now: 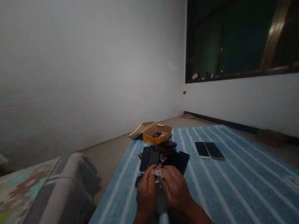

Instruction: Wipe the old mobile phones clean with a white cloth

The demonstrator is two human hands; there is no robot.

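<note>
My left hand (146, 189) and my right hand (175, 188) meet low in the middle of the head view. Both have their fingers closed around a small, crumpled whitish piece (158, 173), perhaps cloth or tissue; the blur hides its exact kind. Between my wrists a dark grey flat thing (160, 199) shows, partly covered by the hands. Just beyond my fingers lies a heap of dark phones (154, 158), some stacked on others. One black phone (184, 160) sticks out to the right of my right hand.
Behind the heap stands an open orange box (153, 138) with a small dark phone (157, 134) inside. Two phones (209, 150) lie side by side on the right of the blue striped cloth (233, 183). A bed with a blanket (65, 174) is at the left.
</note>
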